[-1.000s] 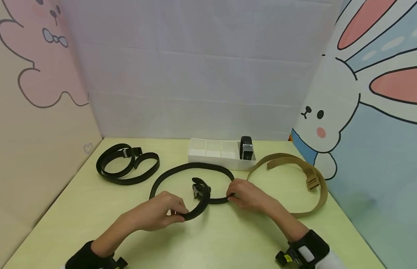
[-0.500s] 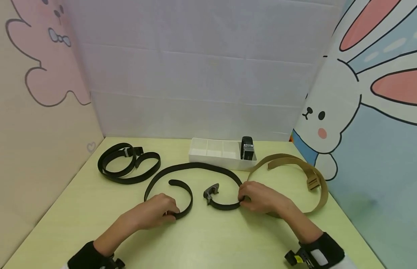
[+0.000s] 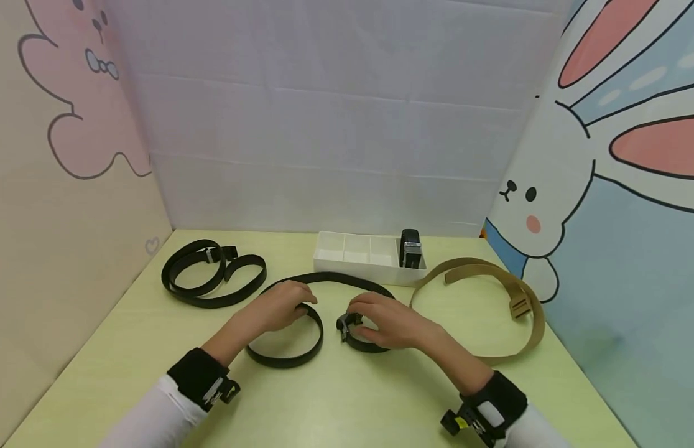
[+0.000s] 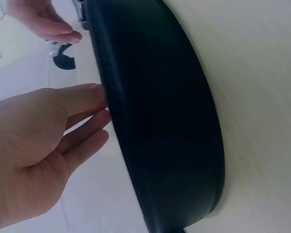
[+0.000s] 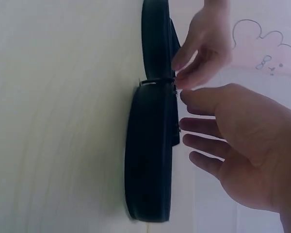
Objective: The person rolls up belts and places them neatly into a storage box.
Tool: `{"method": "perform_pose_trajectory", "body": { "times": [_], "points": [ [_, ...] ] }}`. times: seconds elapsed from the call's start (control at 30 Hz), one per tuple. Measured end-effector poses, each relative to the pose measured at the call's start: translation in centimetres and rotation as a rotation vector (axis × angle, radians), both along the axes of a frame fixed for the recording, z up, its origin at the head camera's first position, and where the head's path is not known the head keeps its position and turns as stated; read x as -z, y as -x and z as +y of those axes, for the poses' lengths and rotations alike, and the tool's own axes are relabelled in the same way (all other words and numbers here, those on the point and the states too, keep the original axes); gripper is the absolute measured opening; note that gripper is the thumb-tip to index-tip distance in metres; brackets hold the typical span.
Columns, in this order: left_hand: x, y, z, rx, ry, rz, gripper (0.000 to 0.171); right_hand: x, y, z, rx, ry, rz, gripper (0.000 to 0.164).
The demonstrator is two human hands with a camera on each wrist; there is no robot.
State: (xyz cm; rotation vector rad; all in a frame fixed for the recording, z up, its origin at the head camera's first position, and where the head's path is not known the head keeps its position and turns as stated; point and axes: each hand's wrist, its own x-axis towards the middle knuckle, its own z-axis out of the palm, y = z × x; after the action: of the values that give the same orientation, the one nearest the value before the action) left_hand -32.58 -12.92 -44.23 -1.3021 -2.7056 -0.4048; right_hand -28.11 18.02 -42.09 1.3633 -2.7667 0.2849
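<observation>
A black belt (image 3: 288,362) lies on its edge in an open curve, its free end curled inward and its silver buckle (image 3: 344,325) near the middle. My left hand (image 3: 280,306) pinches the belt near the free end; in the left wrist view the near strap partly hides the fingertips. My right hand (image 3: 394,320) reaches over the buckle end, with thumb and forefinger apart on either side of the buckle. Seen from the right wrist, the fingers (image 5: 203,143) are spread and nearly straight close to the strap's upper edge.
Another black belt (image 3: 181,292) lies coiled at the back left. A tan webbing belt (image 3: 540,323) is looped on the right, beside my right forearm. A white divided tray (image 3: 358,252) stands at the back, with a rolled black belt (image 3: 410,247) in its right compartment.
My left hand has moved away from me, from the near side of the curl to the free end. My right hand has let go of the strap and moved left to the buckle.
</observation>
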Motion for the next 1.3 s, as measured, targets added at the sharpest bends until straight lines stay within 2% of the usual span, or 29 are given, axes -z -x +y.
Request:
{"method": "perform_pose_trajectory", "body": {
  "times": [0.1, 0.2, 0.37, 0.67, 0.77, 0.83, 0.9, 1.0, 1.13, 1.3],
  "points": [
    [0.3, 0.9, 0.3, 0.001, 0.008, -0.002, 0.012, 0.3, 0.6, -1.3, -0.018, -0.038, 0.047, 0.027],
    [0.5, 1.3, 0.4, -0.011, -0.003, 0.007, 0.013, 0.4, 1.1, -2.1, 0.002, -0.071, 0.092, 0.019],
    [0.3, 1.3, 0.1, -0.090, -0.037, -0.009, 0.013, 0.2, 1.3, -2.3, 0.075, -0.087, 0.072, 0.004],
    [0.5, 1.2, -0.9, -0.283, -0.067, 0.023, 0.009, 0.1, 0.5, 0.1, 0.185, -0.020, -0.029, 0.026],
    [0.9, 1.2, -1.3, -0.321, -0.080, 0.020, 0.008, -0.3, 0.2, 0.9, 0.151, -0.009, -0.111, 0.022],
    [1.2, 1.3, -1.6, -0.323, -0.090, 0.019, 0.007, -0.7, 0.3, 1.3, 0.113, -0.003, -0.167, 0.016],
    [1.3, 1.4, -1.8, -0.309, -0.100, 0.017, 0.006, -1.1, 0.7, 1.4, 0.091, 0.009, -0.185, 0.010],
    [1.3, 1.4, -1.9, -0.292, -0.110, 0.006, 0.008, -1.3, 1.9, 1.2, 0.141, -0.006, -0.102, 0.011],
    [1.2, 1.3, -1.8, -0.284, -0.119, -0.004, 0.009, -0.9, 4.0, 0.9, 0.282, -0.053, 0.037, 0.022],
    [1.2, 1.3, -1.7, -0.294, -0.127, -0.010, 0.007, 0.0, 6.1, 1.0, 0.345, -0.105, 0.078, 0.024]
  ]
}}
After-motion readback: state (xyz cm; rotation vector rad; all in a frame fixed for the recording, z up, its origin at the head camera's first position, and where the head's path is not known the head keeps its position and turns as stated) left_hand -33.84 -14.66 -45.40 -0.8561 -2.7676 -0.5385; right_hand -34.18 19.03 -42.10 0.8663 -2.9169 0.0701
